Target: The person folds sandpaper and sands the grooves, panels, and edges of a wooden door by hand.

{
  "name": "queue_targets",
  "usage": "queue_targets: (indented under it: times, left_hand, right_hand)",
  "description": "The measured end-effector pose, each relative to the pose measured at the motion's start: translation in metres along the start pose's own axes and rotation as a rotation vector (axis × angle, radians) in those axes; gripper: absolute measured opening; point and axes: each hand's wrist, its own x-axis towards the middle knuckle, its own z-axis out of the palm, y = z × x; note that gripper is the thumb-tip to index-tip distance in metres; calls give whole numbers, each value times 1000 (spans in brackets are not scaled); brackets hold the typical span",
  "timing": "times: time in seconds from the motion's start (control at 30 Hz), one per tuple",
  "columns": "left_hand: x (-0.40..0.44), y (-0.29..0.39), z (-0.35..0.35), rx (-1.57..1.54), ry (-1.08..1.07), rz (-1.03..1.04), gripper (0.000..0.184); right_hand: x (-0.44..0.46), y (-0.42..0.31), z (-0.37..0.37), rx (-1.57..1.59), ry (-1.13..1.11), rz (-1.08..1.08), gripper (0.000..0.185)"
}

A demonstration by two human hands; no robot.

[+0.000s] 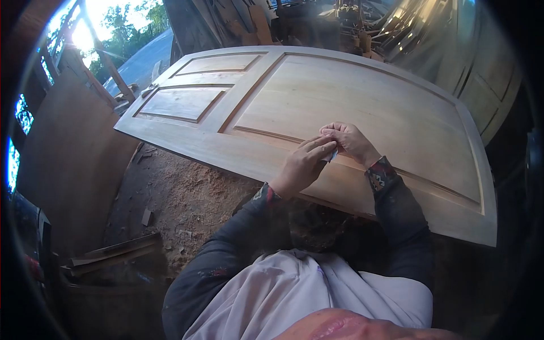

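A pale wooden panel door [260, 148] lies flat in front of me, with raised panels framed by darker moulding. Over its near edge, my left hand [303, 164] and my right hand [352, 144] meet with their fingertips together. Between them a small whitish piece [332, 154] sticks out below the left fingers; its kind is not clear. My left fingers are bent over this piece. The right thumb and fingers are pinched close by, and whatever is in them is hidden.
Sawdust and shavings [187, 195] cover the ground at left, with wooden boards [116, 253] lying there. A large brown sheet [71, 158] leans at far left. Wood scraps [362, 34] are piled behind the door, and another panel door [490, 85] stands at right.
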Motion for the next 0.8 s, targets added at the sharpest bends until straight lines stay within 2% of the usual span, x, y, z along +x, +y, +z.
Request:
queue_targets:
  times: [0.03, 0.1, 0.13, 0.23, 0.33, 0.43, 0.53, 0.63, 0.7, 0.73, 0.8]
  left_hand:
    - [-4, 3, 4, 38, -63, -47, 40]
    - [-12, 14, 14, 115, -189, -136, 39]
    - [-15, 20, 16, 156, -333, -163, 39]
    - [-22, 30, 20, 372, -482, -113, 43]
    - [-26, 39, 21, 484, -480, -120, 45]
    - [-6, 46, 29, 505, -630, -187, 46]
    - [-10, 44, 68, 428, -568, -54, 47]
    - [-15, 46, 54, 336, -537, 6, 47]
    - [-21, 34, 25, 395, -570, 1, 46]
    - [-32, 18, 12, 454, -545, -92, 46]
    - [-44, -15, -20, 524, -508, -314, 45]
  right_hand:
    - [2, 2, -4, -30, 31, -14, 23]
    - [3, 0, -13, -415, 253, -113, 24]
    - [3, 0, -17, -608, 362, -158, 25]
    - [6, 5, -30, -794, 487, -251, 25]
    - [9, 9, -34, -801, 472, -266, 26]
    - [5, 5, -30, -843, 456, -222, 26]
    - [9, 9, -37, -840, 449, -214, 27]
    - [8, 10, -50, -841, 472, -189, 28]
    - [4, 4, -61, -832, 475, -121, 29]
    - [5, 3, -64, -840, 472, -91, 29]
    - [9, 10, -65, -821, 519, -159, 30]
